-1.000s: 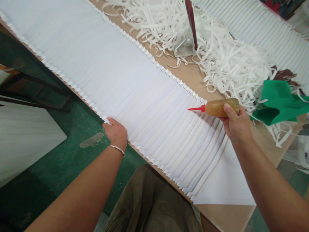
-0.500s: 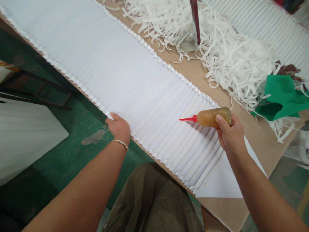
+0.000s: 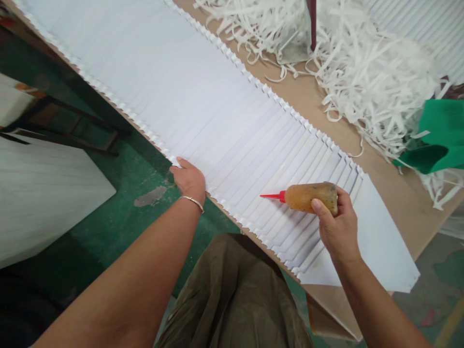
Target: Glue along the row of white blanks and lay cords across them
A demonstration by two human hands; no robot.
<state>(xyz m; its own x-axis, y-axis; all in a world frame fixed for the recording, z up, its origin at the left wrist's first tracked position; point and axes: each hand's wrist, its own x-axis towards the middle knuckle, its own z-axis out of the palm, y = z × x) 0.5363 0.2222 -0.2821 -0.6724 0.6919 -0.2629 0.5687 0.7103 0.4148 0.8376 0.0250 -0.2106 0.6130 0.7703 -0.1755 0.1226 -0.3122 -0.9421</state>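
Observation:
My right hand (image 3: 339,224) is wrapped round a squeeze glue bottle (image 3: 306,197) with amber contents and a red nozzle (image 3: 273,195). The bottle is tilted nearly flat, its tip pointing left over the overlapping white sheets (image 3: 232,140). These sheets lie in a long staggered row, with narrow strips exposed and notched ends along both sides. At the near edge of the row, my left hand (image 3: 189,179) grips the sheets, thumb on top and the other fingers partly hidden at the edge. Whether the nozzle touches a sheet I cannot tell.
Shredded white strips (image 3: 380,72) heap on the brown tabletop (image 3: 348,130), around a metal bracket with a dark red post (image 3: 312,24). Green material (image 3: 442,130) lies at the right. A white panel (image 3: 47,198) and a dark frame (image 3: 83,125) stand left, below table height.
My right hand has brought the bottle left and nearer me across the sheets. My left hand keeps its place at the edge. The whole view has shifted slightly.

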